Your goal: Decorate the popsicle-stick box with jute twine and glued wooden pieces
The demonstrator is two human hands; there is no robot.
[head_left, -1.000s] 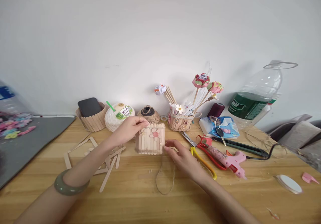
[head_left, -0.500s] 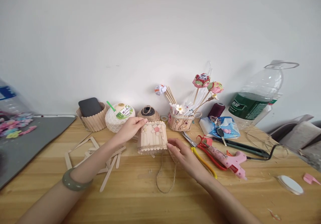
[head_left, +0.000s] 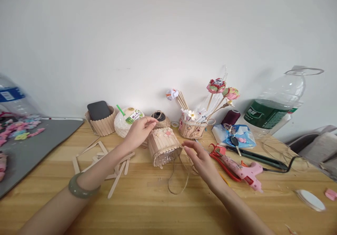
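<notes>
A small holder made of craft sticks (head_left: 163, 143), with flower decorations on its side and twine along its rim, is tilted with its hollow end toward me. My left hand (head_left: 139, 133) has its fingers closed at the holder's upper left edge. At the rim's right side is my right hand (head_left: 200, 157), its fingers stretched out and slightly apart; whether the fingertips touch the rim is unclear. A loop of twine (head_left: 170, 187) hangs below the holder onto the table, between the two hands.
Loose craft sticks (head_left: 116, 184) lie left of the holder. Behind stand a coconut with a straw (head_left: 122, 126), a twine spool (head_left: 164, 122) and a decorated holder with paper flowers (head_left: 193, 129). To the right are red-handled pliers (head_left: 228, 170), a pink glue gun (head_left: 249, 173) and a large bottle (head_left: 271, 112).
The holder has turned from showing its decorated side to showing its hollow end. My right hand has shifted slightly up and right. The whole view has also shifted a little.
</notes>
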